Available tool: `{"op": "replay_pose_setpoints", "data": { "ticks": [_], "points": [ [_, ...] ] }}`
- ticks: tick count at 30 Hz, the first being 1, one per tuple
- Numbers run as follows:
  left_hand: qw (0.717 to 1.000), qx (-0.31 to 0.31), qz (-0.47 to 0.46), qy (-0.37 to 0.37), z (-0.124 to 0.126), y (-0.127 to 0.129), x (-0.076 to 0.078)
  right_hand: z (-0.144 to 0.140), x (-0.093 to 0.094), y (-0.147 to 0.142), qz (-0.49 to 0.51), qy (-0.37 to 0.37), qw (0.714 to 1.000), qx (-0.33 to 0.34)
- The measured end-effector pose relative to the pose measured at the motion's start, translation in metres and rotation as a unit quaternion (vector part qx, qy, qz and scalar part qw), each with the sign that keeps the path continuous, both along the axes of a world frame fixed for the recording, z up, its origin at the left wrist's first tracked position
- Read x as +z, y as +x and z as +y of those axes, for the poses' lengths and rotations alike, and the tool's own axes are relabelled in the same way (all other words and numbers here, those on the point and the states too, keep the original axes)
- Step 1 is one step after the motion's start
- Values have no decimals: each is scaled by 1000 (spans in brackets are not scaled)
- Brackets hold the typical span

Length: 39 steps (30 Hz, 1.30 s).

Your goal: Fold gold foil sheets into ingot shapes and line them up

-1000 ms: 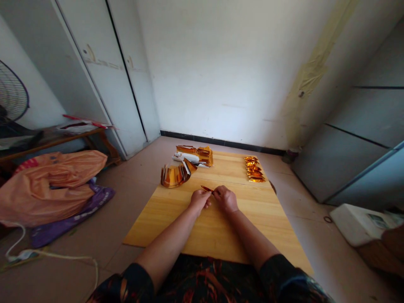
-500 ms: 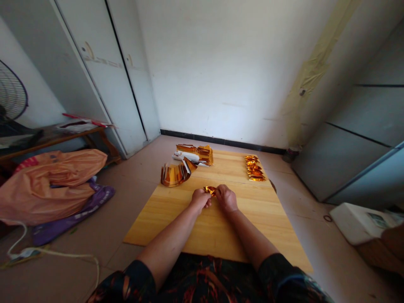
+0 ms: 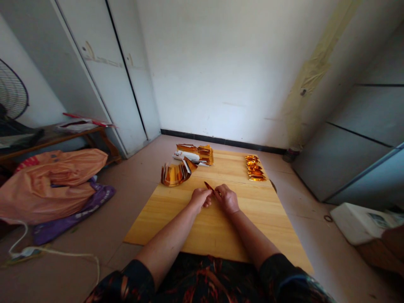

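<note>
Over the middle of the wooden board (image 3: 240,227), both hands pinch one small piece of gold foil paper (image 3: 208,186). It appears edge-on now, as a thin dark orange sliver pointing up and left. My left hand (image 3: 201,199) has its fingers closed on the piece from the left, and my right hand (image 3: 227,198) grips it from the right. Fingertips hide the lower part of the foil. Beyond my left hand lies a curled stack of gold foil sheets (image 3: 173,174). At the board's far right, several folded gold foil pieces (image 3: 255,168) are lined up in a row.
More gold sheets (image 3: 206,153) and a white roll-like bundle (image 3: 186,156) lie at the board's far left. An orange bag (image 3: 53,185) and a pale cable (image 3: 69,253) are on the floor at left. A white box (image 3: 356,223) stands at right.
The foil piece has turned in my fingers, from showing its shiny crinkled face to a narrow edge pointing up. Both hands stay in nearly the same place.
</note>
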<state>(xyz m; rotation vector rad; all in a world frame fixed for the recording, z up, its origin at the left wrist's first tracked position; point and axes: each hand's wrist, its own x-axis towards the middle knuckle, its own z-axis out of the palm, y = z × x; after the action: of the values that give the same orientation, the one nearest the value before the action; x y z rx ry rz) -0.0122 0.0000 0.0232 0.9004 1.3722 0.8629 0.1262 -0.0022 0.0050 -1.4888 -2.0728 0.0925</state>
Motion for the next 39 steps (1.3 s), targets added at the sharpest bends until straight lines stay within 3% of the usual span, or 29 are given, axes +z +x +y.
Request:
{"op": "replay_pose_setpoints", "data": {
  "ticks": [4, 11, 18, 26, 28, 31, 33, 39],
  "points": [
    [1000, -4, 12, -2, 2, 1, -3, 2, -5, 1, -21, -10, 1000, -10],
    [999, -3, 35, 1, 4, 1, -5, 1, -2, 1, 37, -55, 997, -31],
    [997, 46, 61, 31, 4, -18, -3, 0, 11, -12, -64, -80, 995, -17],
    [989, 51, 123, 71, 7, -21, -9, 1, 2, -13, -78, -70, 994, -44],
    [971, 52, 186, 142, 9, -23, -11, 1, -1, -10, -77, -65, 993, -55],
    [897, 18, 327, 298, 13, -28, -15, 0, -5, -7, -73, -56, 994, -62],
    [858, -11, 378, 349, 16, -29, -19, 0, -7, -5, -65, -49, 995, -63],
    [841, -33, 404, 358, 18, -30, -31, -1, -10, 4, -37, -36, 997, -65]
  ]
}}
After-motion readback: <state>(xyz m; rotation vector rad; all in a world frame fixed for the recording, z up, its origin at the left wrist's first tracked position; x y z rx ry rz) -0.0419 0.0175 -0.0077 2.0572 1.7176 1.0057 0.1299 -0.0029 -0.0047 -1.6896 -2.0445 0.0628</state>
